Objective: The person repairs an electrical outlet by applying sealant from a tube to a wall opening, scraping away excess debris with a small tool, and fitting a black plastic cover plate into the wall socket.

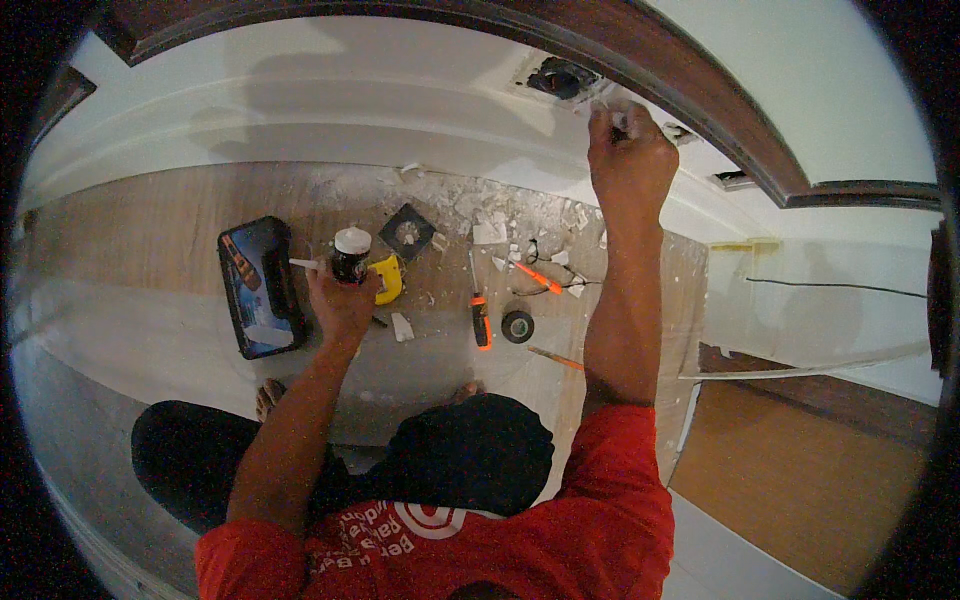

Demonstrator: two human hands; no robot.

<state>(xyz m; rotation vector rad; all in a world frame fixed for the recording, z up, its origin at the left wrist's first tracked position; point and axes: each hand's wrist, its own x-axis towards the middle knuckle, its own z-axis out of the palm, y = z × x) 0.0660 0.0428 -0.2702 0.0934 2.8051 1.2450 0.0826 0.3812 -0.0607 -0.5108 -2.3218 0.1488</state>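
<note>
My left hand (343, 305) is closed around a small dark jar (351, 262) with a white lid (352, 240), low over the floor. A thin white stick (304, 263) pokes out on the left side of that hand. Beside its fingers lies a yellow curved handle-like object (390, 280). My right hand (635, 150) is raised to the white wall, its fingers pinched together close to a rough-edged opening (562, 78). Something whitish shows at the fingertips, too small to name. The wall behind that hand is partly hidden.
A black tool case (262, 288), orange-handled screwdriver (481, 318), orange tool (540, 277), black tape roll (518, 326) and black square plate (407, 232) lie on the floor. Plaster rubble (490, 232) lines the wall's foot. Dark wooden trim (640, 55) runs above; another wall slot (733, 180) sits right.
</note>
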